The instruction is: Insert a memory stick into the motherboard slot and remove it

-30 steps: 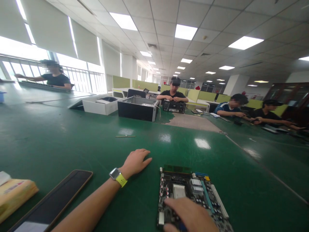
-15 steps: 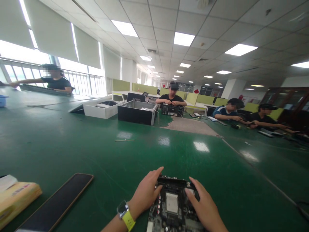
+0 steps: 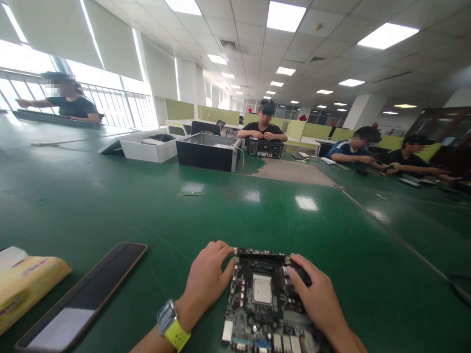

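1. The motherboard [image 3: 253,318] lies on the green table [image 3: 158,215], directly in front of you.
2. Your left hand [image 3: 208,274], partly open, touches the motherboard's far-left corner, thumb alongside its left edge.
3. Your right hand [image 3: 319,296] is partly open at its far-right corner, thumb over the top; you can't tell how firmly either grips.
4. Left of the motherboard lie a smartphone [image 3: 88,294] and tissue pack [image 3: 31,289]; beyond it, an open computer case [image 3: 206,156].

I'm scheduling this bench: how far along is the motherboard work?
The processor already sits on the motherboard. The left hand and right hand are at its far corners. What's left is unclear, perhaps cooling and housing: no cooler covers the processor, and the motherboard lies outside any case.
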Demonstrator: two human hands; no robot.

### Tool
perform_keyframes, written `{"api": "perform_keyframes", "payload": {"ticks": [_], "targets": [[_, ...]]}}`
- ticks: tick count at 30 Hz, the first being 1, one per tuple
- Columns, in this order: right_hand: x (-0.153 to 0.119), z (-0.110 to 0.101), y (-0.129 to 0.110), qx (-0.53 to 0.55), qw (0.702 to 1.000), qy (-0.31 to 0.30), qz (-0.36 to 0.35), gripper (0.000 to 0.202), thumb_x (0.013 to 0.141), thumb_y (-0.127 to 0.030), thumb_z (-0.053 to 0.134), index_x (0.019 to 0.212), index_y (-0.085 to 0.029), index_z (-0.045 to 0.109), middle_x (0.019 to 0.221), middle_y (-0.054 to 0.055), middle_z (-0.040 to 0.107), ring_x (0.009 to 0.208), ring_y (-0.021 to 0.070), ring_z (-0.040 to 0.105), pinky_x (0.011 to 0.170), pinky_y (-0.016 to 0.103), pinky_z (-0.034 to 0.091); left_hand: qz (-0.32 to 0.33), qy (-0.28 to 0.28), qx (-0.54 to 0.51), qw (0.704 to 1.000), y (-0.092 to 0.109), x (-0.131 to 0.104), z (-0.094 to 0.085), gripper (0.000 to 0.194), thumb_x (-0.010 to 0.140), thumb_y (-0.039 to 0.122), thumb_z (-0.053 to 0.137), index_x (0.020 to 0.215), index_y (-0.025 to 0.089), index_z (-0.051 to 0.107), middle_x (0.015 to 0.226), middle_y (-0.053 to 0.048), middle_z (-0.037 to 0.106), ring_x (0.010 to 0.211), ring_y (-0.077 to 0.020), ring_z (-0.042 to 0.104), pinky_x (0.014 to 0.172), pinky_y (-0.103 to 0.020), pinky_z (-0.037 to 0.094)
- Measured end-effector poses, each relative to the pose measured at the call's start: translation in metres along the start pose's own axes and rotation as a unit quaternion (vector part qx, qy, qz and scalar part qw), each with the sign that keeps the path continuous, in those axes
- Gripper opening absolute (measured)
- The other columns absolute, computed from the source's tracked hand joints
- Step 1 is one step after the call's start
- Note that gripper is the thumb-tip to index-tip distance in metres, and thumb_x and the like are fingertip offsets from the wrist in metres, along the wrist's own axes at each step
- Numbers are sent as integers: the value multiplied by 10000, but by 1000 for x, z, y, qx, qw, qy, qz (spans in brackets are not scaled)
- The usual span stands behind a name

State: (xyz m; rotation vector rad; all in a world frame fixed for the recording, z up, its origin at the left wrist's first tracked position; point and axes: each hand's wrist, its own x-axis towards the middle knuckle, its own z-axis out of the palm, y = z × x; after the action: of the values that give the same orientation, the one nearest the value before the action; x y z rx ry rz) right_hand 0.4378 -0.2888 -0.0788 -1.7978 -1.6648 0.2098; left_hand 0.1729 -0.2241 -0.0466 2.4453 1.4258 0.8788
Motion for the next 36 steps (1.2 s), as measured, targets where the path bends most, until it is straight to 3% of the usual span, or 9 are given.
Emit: {"api": "perform_keyframes", "payload": {"ticks": [6,13,26,36], "targets": [[-1,-1,-1,-33,996,-55,-61,406,892,-460,447,1201,-244,595,1340,51,527,1279,259,428,1076,508,324,43,1,9,999,9,-3,7,222,846,229,503,1013,209,647,1054,-52,645,960,-216,553,833,-382,473],[-2,-3,0,-71,990,-106,-67,472,914,-477,401,1308,-238,501,1417,42,437,1334,254,342,1107,519,256,36,16,-1,999,10,-9,13,237,847,252,505,1023,216,660,1077,-38,671,984,-221,572,852,-401,486],[-3,-4,-1,-60,992,-80,-79,538,884,-464,461,1375,-250,413,1391,58,468,1280,259,413,1067,471,337,31,3,-6,999,6,-10,17,316,843,259,493,1124,199,625,1160,-60,643,1051,-226,567,927,-408,482],[-3,-5,-1,-63,990,-96,-77,558,883,-479,458,1386,-247,398,1410,59,444,1287,266,399,1089,497,287,35,7,-9,999,4,-10,19,318,839,261,496,1124,203,624,1166,-61,646,1060,-224,579,929,-401,493]]}}
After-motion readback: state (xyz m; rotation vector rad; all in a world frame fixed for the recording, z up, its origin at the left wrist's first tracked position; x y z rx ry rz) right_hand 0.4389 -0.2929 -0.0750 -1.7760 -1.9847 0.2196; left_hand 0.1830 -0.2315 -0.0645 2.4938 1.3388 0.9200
